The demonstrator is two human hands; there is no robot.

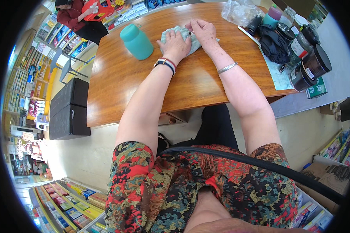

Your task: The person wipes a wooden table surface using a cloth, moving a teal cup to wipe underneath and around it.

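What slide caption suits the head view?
Left hand flat on a pale cloth, right hand over its right side, teal bottle on the wooden table.

Shop interior, wall shelves (49, 93) packed with goods (36, 108), yellow-edged rack (88, 214) displaying small boxes (72, 213)

Green box (317, 90), right side: large white characters on one face. Dark jar (302, 77), beside the box: pale label — print too small to read. Bottle (298, 49), behind the jar: white-and-red label, print not legible. Cardboard box (324, 178), lower right: dark print. Yellow strip (90, 59), upper left: coloured characters. Shelf packages (72, 213), lower left: printed fronts — text not legible.
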